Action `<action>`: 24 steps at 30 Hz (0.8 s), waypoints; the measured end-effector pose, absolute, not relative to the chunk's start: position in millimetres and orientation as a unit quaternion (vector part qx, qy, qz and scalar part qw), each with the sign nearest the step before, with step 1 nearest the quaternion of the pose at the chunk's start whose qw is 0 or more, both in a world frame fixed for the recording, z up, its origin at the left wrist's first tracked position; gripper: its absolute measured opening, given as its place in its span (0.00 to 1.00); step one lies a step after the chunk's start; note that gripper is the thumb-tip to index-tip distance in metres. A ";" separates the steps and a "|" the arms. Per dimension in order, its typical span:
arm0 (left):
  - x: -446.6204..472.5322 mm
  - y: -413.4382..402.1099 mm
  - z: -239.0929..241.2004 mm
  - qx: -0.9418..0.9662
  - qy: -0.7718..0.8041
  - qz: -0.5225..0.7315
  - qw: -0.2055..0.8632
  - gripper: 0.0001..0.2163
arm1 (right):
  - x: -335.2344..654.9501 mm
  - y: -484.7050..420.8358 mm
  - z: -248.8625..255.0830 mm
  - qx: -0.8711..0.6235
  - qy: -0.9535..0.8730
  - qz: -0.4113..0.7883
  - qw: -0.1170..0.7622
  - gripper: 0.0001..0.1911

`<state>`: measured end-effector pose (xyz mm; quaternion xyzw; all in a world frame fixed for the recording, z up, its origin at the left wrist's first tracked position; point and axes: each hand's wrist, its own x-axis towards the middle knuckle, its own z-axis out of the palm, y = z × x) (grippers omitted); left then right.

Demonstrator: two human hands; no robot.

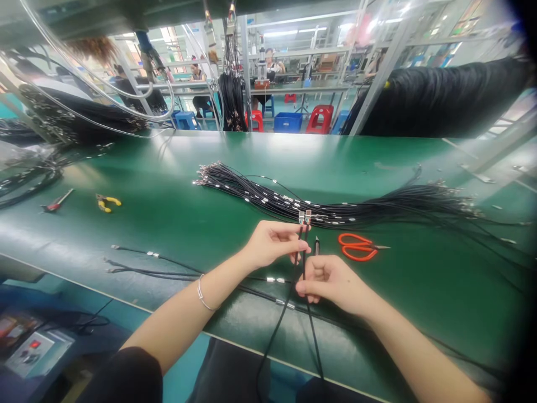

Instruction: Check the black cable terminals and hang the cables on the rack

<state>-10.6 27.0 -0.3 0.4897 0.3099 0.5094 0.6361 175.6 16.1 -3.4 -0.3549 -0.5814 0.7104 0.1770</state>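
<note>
My left hand pinches two thin black cables just below their metal terminal ends, which point up and away from me. My right hand is closed around the same cables a little lower, and the cables trail down past the table's front edge. Behind the hands, a long bundle of black cables with metal ends lies spread across the green table. A few finished-looking cables lie to the left of my left forearm.
Orange scissors lie just right of my hands. Yellow-handled pliers and a red-handled tool rest at the far left. Large black cable bundles hang at the back. Other people sit at benches beyond, among red stools.
</note>
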 end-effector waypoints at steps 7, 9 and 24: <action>2.1 10.0 -1.3 0.517 0.304 0.408 0.689 0.22 | 189.3 30.5 7.8 -0.369 -0.535 0.615 0.445 0.22; 5.8 5.4 -2.8 0.519 0.300 0.382 0.703 0.22 | 192.8 32.6 10.3 -0.352 -0.512 0.600 0.504 0.22; 9.0 0.6 -6.9 0.536 0.312 0.363 0.696 0.21 | 193.4 33.2 6.8 -0.384 -0.539 0.599 0.451 0.26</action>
